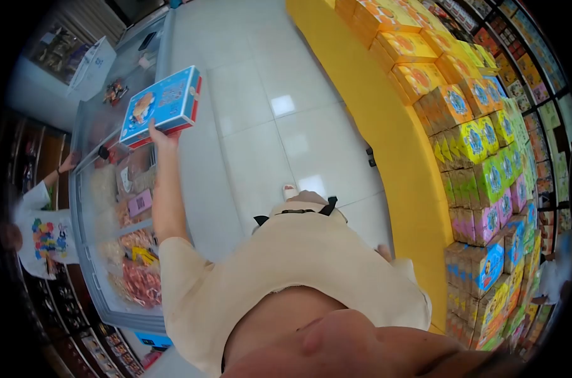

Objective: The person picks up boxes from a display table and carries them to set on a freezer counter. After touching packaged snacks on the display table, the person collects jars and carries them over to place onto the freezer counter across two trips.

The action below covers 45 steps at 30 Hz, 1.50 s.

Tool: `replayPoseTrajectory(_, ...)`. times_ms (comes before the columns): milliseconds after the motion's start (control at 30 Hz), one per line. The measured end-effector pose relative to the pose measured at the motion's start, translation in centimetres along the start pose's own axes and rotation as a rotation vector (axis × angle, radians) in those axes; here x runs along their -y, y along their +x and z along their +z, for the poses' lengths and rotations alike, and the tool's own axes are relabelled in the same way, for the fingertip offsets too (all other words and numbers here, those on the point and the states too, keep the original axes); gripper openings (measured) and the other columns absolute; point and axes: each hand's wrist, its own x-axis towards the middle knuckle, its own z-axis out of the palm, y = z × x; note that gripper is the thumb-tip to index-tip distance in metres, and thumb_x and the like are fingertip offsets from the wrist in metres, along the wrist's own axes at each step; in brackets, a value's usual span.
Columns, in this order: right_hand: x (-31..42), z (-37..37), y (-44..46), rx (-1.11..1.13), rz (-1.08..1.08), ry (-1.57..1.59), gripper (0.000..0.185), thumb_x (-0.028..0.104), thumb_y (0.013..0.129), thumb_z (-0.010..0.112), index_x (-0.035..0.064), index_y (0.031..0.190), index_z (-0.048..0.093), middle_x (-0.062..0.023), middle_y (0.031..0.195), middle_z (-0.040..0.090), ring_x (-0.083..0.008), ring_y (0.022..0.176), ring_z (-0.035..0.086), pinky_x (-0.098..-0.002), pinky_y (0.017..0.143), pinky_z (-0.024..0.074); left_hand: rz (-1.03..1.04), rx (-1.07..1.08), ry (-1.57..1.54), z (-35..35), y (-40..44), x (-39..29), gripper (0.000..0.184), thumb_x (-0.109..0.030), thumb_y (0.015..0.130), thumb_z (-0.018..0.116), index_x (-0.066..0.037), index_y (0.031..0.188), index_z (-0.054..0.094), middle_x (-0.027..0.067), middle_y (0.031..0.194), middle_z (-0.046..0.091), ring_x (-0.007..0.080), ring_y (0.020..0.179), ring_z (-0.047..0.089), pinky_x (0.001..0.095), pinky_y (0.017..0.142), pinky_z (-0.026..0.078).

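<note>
My left hand (165,135) reaches out to the left and is closed on the near edge of a flat blue box (163,104) with red sides and a pictured lid. The thumb lies on top of the lid, while the other fingers are mostly hidden beneath. The box is held above the rim of a glass-topped freezer (172,164). Only a small part of my right hand (384,252) shows, low beside my body at the edge of the sleeve. Its fingers are too small to make out, and it is nearest to the yellow-covered table (406,208).
Packaged food (138,271) lies inside the freezer. A person in a white printed shirt (46,239) stands beyond it, one hand on its edge. Stacked colourful boxes (481,189) stand on the right, with shelves (550,120) behind. A white basket (92,69) sits at upper left.
</note>
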Motion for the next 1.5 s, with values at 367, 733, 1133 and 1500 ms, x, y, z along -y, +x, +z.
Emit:
replayPoseTrajectory(367, 22.0, 46.6, -28.5, 0.433, -1.113, -0.735, 0.036, 0.029, 0.082, 0.051, 0.0039, 0.107, 0.056, -0.0136, 0.097, 0.061, -0.0221, 0.087, 0.059, -0.031, 0.078, 0.045, 0.079, 0.029, 0.155, -3.1, 28.5, -6.8, 0.077, -0.043, 0.068, 0.05, -0.008, 0.133, 0.028, 0.015, 0.134, 0.033, 0.041, 0.12, 0.034, 0.063, 0.087, 0.036)
replayPoseTrajectory(733, 11.0, 53.1, -30.2, 0.333, -0.551, -0.585, 0.035, 0.031, 0.08, 0.053, 0.0072, 0.106, 0.056, -0.004, 0.089, 0.058, -0.0136, 0.069, 0.055, -0.0266, 0.054, 0.0446, 0.124, -0.247, 0.828, -8.5, 44.6, -6.3, 0.073, -0.026, 0.063, 0.059, -0.009, 0.127, 0.03, 0.015, 0.129, 0.036, 0.0364, 0.113, 0.039, 0.0545, 0.086, 0.037)
replayPoseTrajectory(1133, 1.8, 45.7, -35.0, 0.106, -0.442, -0.135, 0.035, 0.027, 0.081, 0.052, 0.0057, 0.108, 0.054, -0.0063, 0.091, 0.059, -0.0149, 0.073, 0.056, -0.029, 0.062, 0.0463, 0.7, 0.909, 1.063, 17.8, 26.6, 10.3, 0.062, -0.002, 0.081, 0.05, 0.001, 0.131, 0.013, 0.0212, 0.126, 0.036, 0.0304, 0.105, 0.047, 0.0383, 0.087, 0.04)
replayPoseTrajectory(1500, -21.9, 18.6, -35.4, -0.517, -0.219, 0.513, 0.03, 0.023, 0.081, 0.05, 0.0023, 0.101, 0.058, -0.0069, 0.085, 0.059, -0.0136, 0.07, 0.055, -0.0264, 0.06, 0.0447, -0.321, 2.34, 0.723, 14.0, -21.0, 35.1, 0.033, -0.002, 0.085, 0.045, 0.002, 0.118, 0.044, 0.0102, 0.111, 0.054, 0.0168, 0.09, 0.057, 0.0278, 0.081, 0.043)
